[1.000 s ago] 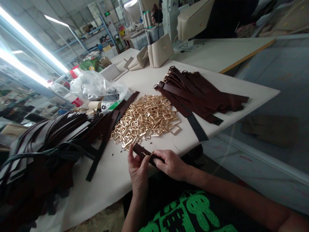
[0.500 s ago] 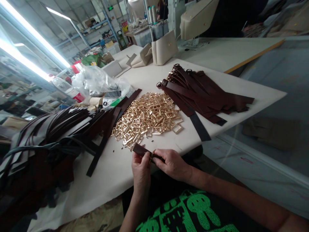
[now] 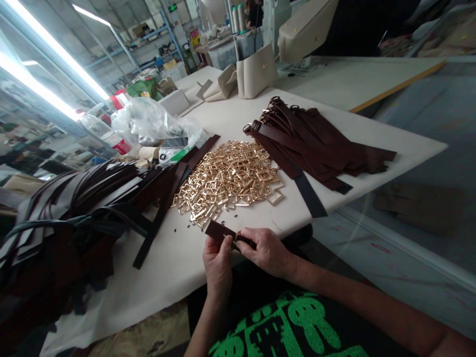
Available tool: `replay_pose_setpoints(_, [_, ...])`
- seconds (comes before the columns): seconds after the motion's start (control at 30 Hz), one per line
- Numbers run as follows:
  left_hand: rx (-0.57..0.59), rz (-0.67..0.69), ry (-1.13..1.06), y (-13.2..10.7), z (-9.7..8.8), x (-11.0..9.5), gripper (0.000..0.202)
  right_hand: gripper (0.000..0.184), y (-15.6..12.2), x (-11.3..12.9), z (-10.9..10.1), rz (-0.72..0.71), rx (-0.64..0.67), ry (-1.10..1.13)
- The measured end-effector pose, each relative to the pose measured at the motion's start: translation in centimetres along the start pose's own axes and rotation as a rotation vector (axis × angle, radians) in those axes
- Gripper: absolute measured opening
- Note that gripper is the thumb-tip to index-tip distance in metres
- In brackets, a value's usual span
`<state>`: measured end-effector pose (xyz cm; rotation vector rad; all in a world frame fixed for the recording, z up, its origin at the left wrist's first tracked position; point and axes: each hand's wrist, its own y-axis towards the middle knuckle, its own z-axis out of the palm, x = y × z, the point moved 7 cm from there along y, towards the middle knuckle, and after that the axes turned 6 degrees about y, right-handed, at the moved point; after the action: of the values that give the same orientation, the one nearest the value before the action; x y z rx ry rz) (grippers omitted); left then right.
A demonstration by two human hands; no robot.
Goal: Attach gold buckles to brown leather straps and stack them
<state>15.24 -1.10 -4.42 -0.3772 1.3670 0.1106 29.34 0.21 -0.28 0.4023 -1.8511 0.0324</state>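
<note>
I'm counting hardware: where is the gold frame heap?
In the head view, the gold frame heap lies centrally on the table, beyond the left hand, between brown straps.

Dark brown flat strap [image 3: 218, 229], slanting down rightward, partly hidden; small gold-coloured metal piece [image 3: 238, 233] touching it.

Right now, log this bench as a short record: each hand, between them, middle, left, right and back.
Left hand: holding a brown strap
Right hand: gripping the same strap
Between hands: small gold-coloured piece at the strap, details hidden
Middle: heap of gold-coloured frames on a white table
Left: large bundle of dark straps
Right: pile of brown straps
Back: upright cream bag
</note>
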Motion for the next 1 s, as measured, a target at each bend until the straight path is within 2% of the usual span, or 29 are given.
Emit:
replay_pose_setpoints(0.17, [-0.041, 0.049, 0.017, -0.2, -0.1, -0.3, 0.045, 0.023, 0.3, 0.1, -0.2, -0.008, -0.033, 0.003])
replay_pose_setpoints(0.47, [-0.016, -0.015, 0.035, -0.2, -0.6, 0.4, 0.042, 0.023, 0.7, 0.9, -0.1, -0.049, -0.036, -0.037])
replay_pose_setpoints(0.57, [-0.029, 0.052, 0.112, -0.5, -0.4, -0.6, 0.041, 0.024, 0.9, 1.1, -0.3, -0.035, -0.047, -0.045])
replay_pose_setpoints(0.67, [0.025, 0.122, 0.152, -1.1, 0.1, -1.9, 0.045, 0.026, 1.3, 1.3, -0.7, -0.007, -0.021, 0.001])
replay_pose_setpoints(0.73, [0.105, 0.096, 0.026, -1.2, 0.5, -2.3, 0.052, 0.032, 1.5, 1.4, -1.1, 0.022, -0.008, 0.018])
replay_pose_setpoints(0.83, [0.235, -0.025, -0.28, -1.1, 1.4, -2.3, 0.062, 0.04, 1.6, 1.1, -1.6, 0.068, -0.014, -0.006])
replay_pose_setpoints(0.9, [0.279, -0.115, -0.404, -1.1, 1.9, -2.0, 0.054, 0.039, 1.5, 0.9, -1.7, 0.084, 0.002, -0.02])
replay_pose_setpoints(0.97, [0.297, -0.17, -0.439, -1.1, 2.1, -1.9, 0.037, 0.038, 1.3, 0.8, -1.8, 0.093, 0.033, -0.019])
replay_pose_setpoints(1.0, [0.32, -0.188, -0.441, -1.2, 2.2, -2.0, 0.036, 0.038, 1.2, 0.9, -1.8, 0.097, 0.047, -0.01])
